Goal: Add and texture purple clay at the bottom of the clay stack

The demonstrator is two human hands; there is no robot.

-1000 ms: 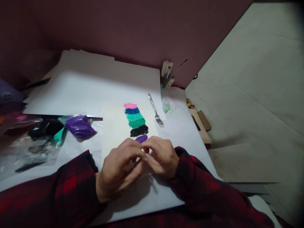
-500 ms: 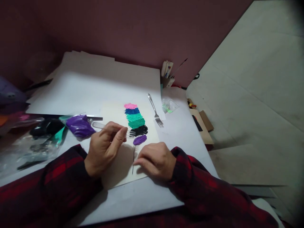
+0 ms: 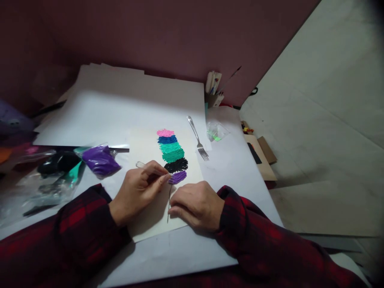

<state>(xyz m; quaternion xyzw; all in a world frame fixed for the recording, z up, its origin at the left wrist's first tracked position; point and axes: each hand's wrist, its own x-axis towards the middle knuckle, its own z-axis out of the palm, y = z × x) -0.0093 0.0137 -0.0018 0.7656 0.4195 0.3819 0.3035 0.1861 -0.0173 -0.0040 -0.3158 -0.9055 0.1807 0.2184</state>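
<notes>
Pinched between thumb and fingers, a clear plastic fork (image 3: 144,165) is in my left hand (image 3: 141,191); its tines are mostly hidden, by the left end of a ridged purple clay patch (image 3: 179,177). My right hand (image 3: 196,206) lies curled on the cream paper (image 3: 147,228) just below that patch. A thin dark stick-like line (image 3: 168,218) runs by its fingertips; I cannot tell whether they grip it. Above the purple one, textured clay patches stack up the sheet: black (image 3: 176,165), green (image 3: 173,155), turquoise (image 3: 170,147), blue (image 3: 167,139) and pink (image 3: 165,133).
A metal fork (image 3: 198,138) lies right of the clay patches, beside a small clear bag (image 3: 216,132). Bagged purple clay (image 3: 101,162) and other plastic packets (image 3: 51,180) are at the left. Large white sheets (image 3: 135,100) lie behind. A pen holder (image 3: 213,94) stands by the wall.
My left hand has moved right and slightly down with the plastic fork, from the black patch's edge to the purple patch. The purple clay shows clearer ridges. My right hand stays nearly in place.
</notes>
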